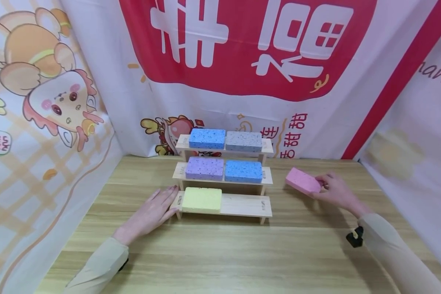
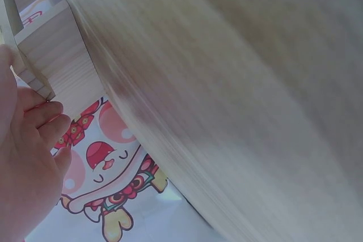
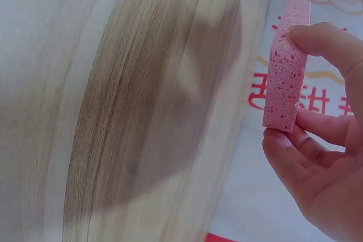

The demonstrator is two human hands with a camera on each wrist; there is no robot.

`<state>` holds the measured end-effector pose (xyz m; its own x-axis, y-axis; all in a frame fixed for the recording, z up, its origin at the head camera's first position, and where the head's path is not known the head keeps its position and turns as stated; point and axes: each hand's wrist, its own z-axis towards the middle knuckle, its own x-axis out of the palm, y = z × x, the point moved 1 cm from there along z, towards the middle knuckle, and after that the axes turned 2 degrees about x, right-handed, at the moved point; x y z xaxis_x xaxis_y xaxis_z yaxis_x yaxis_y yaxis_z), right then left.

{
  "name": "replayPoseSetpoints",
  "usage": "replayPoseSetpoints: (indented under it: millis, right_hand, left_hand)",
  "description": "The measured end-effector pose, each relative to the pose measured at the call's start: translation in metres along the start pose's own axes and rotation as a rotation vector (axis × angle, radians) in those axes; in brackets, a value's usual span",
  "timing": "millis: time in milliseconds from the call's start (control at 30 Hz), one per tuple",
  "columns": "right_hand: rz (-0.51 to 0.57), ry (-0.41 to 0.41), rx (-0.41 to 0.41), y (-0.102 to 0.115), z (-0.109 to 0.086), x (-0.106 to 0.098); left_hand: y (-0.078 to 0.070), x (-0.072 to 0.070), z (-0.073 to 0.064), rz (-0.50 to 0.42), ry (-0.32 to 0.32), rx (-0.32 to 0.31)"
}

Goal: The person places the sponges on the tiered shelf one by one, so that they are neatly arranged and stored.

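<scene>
A three-tier wooden display stand (image 1: 239, 204) stands on the table. My left hand (image 1: 150, 212) is at the left end of its lowest tier. The left wrist view shows the left fingers (image 2: 48, 123) bent against the wooden end. A pale yellow sponge (image 1: 202, 200) lies on that tier's left half. The middle tier bears a purple sponge (image 1: 204, 168) and a blue sponge (image 1: 243, 171); on the top one are another blue sponge (image 1: 207, 138) and a grey sponge (image 1: 243, 141). Right of the stand, my right hand (image 1: 336, 192) pinches a pink sponge (image 3: 286, 72) between thumb and fingers, raised over the table.
The wood-grain table (image 1: 220, 253) stretches in front of the stand and to both sides. Printed cloth (image 1: 106, 53) hangs behind and at the left and right edges. A black clip-like piece (image 1: 355, 237) sits at the right cuff.
</scene>
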<state>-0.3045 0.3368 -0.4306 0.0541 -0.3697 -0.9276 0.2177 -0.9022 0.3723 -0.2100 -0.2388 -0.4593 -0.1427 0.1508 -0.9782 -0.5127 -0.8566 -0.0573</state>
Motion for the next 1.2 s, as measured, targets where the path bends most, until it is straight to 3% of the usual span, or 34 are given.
replayPoseSetpoints:
  millis: [533, 1200]
  right_hand:
    - [0.029, -0.038, -0.099, 0.032, -0.026, -0.009]
    - [-0.041, -0.151, -0.317, 0.067, -0.063, -0.018]
  left_hand:
    - [0.001, 0.001, 0.000, 0.011, -0.002, 0.006]
    - [0.000, 0.000, 0.000, -0.001, -0.001, 0.007]
